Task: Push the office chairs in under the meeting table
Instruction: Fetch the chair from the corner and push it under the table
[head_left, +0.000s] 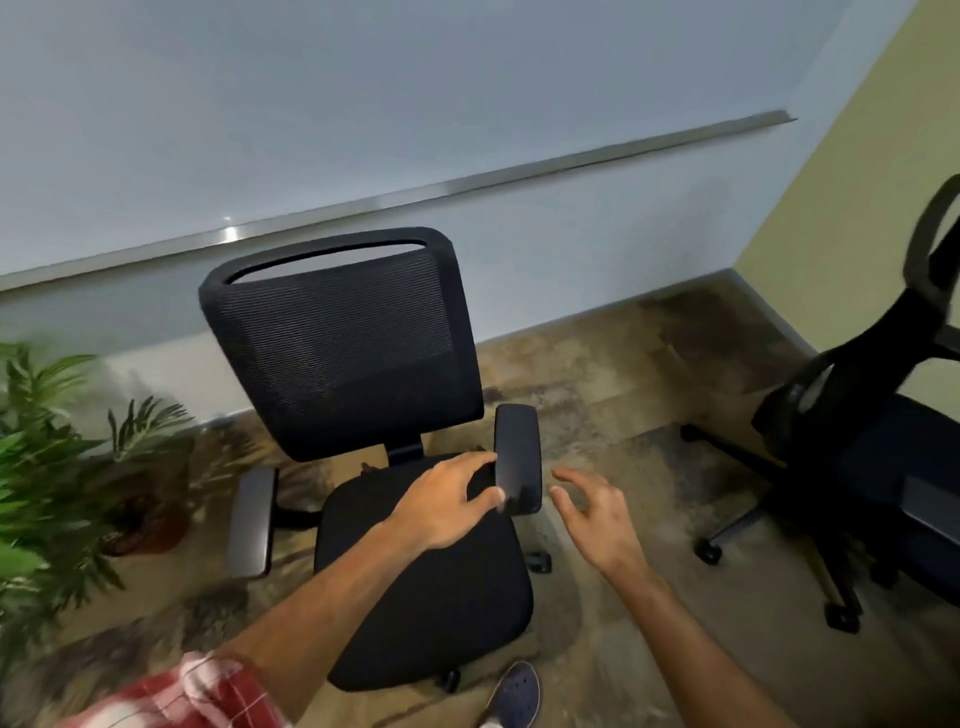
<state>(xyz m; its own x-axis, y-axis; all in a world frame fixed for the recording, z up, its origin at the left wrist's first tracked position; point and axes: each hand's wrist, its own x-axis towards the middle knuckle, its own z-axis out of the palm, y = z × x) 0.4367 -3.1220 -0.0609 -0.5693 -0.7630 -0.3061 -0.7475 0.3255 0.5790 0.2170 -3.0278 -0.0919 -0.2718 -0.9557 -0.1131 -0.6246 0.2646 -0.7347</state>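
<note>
— Chairs first: where's the one in hand?

— Black mesh-back office chair (363, 415) faces the person, its back to the whiteboard wall (363, 104); no meeting table in view. Left hand (447, 506) curls onto the armrest (518, 460), thumb on its pad. Right hand (597, 512) hovers just beside it, fingers spread, holding nothing.

— Step?

— Taking hold, I'd judge. Next: grip firmly, turn it, roll it tableward, clear of the second chair (857, 441).

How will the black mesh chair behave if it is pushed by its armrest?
The chair probably rolls easily, since casters show under its seat. A push from the left hand on one armrest would likely swivel it rather than move it straight.
</note>
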